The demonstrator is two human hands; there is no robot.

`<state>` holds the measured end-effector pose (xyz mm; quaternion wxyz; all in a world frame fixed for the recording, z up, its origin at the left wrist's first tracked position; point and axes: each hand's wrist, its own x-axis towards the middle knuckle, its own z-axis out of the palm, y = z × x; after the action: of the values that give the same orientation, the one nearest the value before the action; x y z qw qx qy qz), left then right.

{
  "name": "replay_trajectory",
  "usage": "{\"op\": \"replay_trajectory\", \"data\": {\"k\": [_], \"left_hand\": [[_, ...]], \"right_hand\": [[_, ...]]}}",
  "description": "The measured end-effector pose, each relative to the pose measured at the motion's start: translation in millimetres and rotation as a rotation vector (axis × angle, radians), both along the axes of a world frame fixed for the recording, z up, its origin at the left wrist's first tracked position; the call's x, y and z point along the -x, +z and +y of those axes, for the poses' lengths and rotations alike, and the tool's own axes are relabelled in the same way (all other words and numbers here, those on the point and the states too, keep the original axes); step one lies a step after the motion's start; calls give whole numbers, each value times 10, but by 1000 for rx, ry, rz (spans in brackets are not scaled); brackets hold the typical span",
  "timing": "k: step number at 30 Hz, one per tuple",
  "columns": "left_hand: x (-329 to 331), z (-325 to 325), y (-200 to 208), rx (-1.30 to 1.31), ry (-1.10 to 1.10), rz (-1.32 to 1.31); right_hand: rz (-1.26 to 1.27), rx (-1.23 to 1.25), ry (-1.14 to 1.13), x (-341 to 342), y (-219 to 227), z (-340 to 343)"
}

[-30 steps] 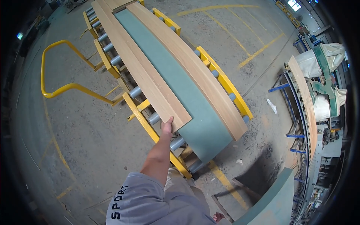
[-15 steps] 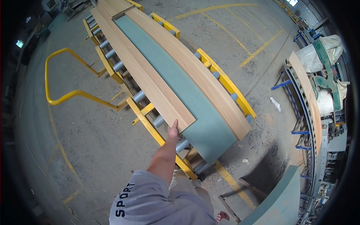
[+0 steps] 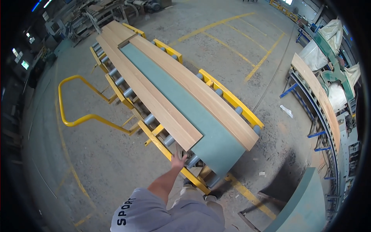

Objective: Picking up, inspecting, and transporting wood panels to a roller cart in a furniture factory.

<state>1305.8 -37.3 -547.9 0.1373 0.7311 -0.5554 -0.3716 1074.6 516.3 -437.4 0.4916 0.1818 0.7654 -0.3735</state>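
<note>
**Two long boards riding the rollers**

Running from upper left to centre frame, the yellow roller conveyor [image 3: 162, 146] is carrying a green panel [image 3: 216, 143] and a stiff, heavy-looking wooden board [image 3: 170, 118], best gripped at its end. Left hand [image 3: 179, 159] is hovering below; grip unclear.

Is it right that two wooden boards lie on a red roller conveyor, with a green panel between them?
Not quite: the head view shows the roller conveyor frame is yellow, not red. Two wooden boards do lie on it, with a green panel between them.

Head cam, high, downward over roller conveyor [image 3: 162, 136], wide.
</note>
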Motion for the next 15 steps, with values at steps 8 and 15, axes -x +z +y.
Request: {"op": "replay_trajectory", "data": {"k": [8, 15], "left_hand": [[-1013, 861, -52, -793, -696, 37], [-761, 589, 150, -793, -556, 187]], "right_hand": [[173, 142, -153, -217, -233, 39], [401, 99, -43, -360, -783, 400]]}}
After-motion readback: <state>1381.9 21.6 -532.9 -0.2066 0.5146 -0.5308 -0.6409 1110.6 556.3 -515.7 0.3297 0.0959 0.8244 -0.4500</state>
